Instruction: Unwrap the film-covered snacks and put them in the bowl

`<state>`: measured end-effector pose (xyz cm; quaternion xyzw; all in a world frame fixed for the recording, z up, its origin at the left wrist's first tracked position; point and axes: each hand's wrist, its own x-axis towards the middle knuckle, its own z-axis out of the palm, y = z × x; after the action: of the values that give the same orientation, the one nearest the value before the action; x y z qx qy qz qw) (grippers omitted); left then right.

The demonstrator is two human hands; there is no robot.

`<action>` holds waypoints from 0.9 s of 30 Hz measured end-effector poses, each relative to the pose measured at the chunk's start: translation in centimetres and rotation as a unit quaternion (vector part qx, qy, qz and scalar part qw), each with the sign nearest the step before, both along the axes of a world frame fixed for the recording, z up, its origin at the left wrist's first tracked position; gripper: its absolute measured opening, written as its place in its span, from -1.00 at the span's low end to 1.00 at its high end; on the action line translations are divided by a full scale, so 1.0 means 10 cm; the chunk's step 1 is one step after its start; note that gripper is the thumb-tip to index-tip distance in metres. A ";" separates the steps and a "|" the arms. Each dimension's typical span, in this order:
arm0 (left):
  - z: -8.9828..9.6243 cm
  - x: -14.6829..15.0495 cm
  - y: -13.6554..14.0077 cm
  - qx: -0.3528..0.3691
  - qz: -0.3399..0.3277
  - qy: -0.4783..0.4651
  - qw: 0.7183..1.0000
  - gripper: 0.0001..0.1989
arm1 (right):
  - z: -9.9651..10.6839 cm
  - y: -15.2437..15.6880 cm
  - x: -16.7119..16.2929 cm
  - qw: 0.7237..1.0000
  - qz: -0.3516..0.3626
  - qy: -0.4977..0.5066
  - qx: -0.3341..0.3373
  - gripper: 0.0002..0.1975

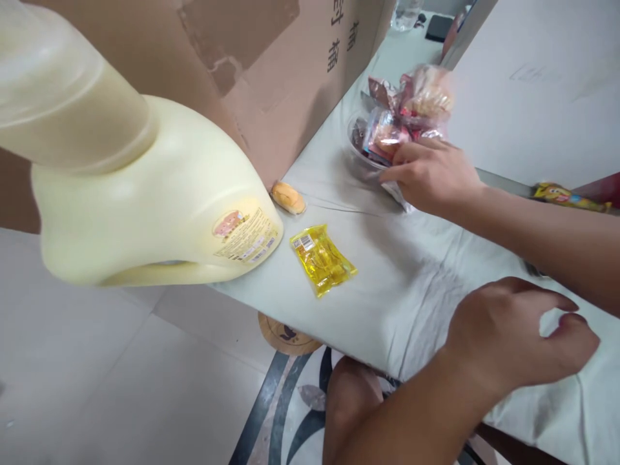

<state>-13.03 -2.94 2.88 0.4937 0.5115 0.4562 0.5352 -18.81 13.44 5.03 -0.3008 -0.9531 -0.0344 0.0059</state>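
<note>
A clear plastic bowl (361, 161) heaped with wrapped snacks (387, 132) stands toward the upper right. My right hand (431, 171) reaches in from the right, its fingers closed at the bowl's near rim and against the packets; the far fingers are hidden. Under that hand a pale wrapper (400, 194) peeks out. Over the cloth at the lower right is my left hand (518, 332), thumb and finger curved with a gap between them and nothing visible in it. A yellow see-through packet (323, 260) lies flat on the table, and a small wrapped bread roll (289, 197) is behind it.
A big pale-yellow jug (159, 194) looms at the left, before a cardboard box (276, 84). White board-like panel (533, 84) rises at the right, with a yellow wrapper (566, 196) at its foot. The cloth-covered table's edge (290, 329) runs above a tiled floor.
</note>
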 end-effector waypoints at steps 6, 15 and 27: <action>-0.02 0.08 0.03 -0.004 0.008 -0.014 1.000 -0.82 | 0.29 -0.23 0.51 0.996 -0.021 0.080 -0.021 -0.53; -0.05 0.21 0.08 -0.007 -0.036 0.029 0.999 -0.82 | 0.77 -0.11 0.70 0.850 -0.373 0.299 -0.221 -0.79; -0.08 0.65 0.11 0.017 -0.032 0.081 0.996 -0.80 | 0.98 0.13 1.33 0.783 -0.296 0.498 -0.227 -0.48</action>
<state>-6.50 -1.89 2.10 0.5544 0.5288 0.4062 0.4980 -5.51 14.76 14.86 -0.5363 -0.6620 0.3376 0.4002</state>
